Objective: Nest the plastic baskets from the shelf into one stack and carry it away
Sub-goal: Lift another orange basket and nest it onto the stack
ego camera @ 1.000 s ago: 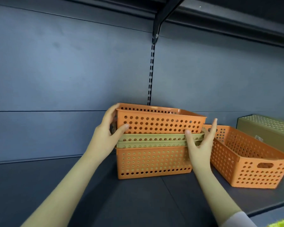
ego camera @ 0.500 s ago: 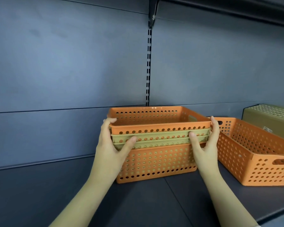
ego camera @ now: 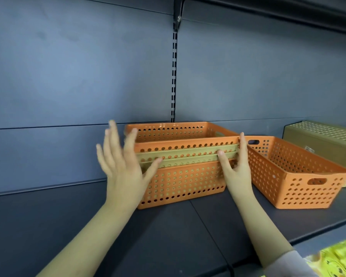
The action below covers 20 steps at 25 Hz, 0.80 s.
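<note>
Left hand (ego camera: 122, 168): open, fingers spread and motion-blurred, holding nothing, in front of the left end of the nested stack of perforated plastic baskets (ego camera: 188, 176), thumb tip at the green rims. The stack sits mid dark grey metal shelf (ego camera: 168, 236), orange at bottom and top, two green rims between. Right hand (ego camera: 237, 172): thumb on the front of the green rims, fingers up round the right corner, clasping that end. Loose orange perforated plastic basket (ego camera: 300, 176) is just right of the stack, not yet nested. The upturned green perforated plastic basket (ego camera: 328, 140) is far right. Judgement: seat the rims level, steady the stack, then drop the next basket in square. Small sticker (ego camera: 309, 149) on the green one, unreadable; no brand legible.
</note>
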Motion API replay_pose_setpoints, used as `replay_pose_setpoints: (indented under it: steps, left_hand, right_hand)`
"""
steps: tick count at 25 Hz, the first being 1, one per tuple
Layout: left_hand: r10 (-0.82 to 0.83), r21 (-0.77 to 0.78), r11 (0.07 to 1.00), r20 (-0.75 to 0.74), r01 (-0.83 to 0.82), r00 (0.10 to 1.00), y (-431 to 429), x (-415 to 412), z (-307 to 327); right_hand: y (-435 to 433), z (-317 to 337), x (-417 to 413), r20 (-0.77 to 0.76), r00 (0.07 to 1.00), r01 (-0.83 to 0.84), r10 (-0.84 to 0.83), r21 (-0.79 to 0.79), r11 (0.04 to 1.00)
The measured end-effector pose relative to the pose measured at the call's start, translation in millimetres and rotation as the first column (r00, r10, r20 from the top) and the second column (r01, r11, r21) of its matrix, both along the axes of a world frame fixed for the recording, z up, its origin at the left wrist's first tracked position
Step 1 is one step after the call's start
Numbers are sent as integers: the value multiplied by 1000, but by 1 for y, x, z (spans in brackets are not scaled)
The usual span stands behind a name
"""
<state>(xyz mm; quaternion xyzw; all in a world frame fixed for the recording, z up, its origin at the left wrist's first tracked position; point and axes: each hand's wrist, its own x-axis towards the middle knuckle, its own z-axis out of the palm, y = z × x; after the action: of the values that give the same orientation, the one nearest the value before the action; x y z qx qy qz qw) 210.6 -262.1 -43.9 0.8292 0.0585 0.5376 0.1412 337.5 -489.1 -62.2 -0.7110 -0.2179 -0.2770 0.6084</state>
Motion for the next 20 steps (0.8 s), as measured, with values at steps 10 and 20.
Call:
replay_pose_setpoints:
  steps: [10, 20]
  left_hand:
    - [-100, 609, 779, -111, 147, 989, -138, 51, 6]
    - [-416, -86, 906, -348, 414, 840, -273, 138, -25]
  right_hand:
    - [-142, 3, -3, 434, 726, 687, -534, -429, 586]
    - [-306, -21, 58, 29, 996, 87, -82, -332, 939]
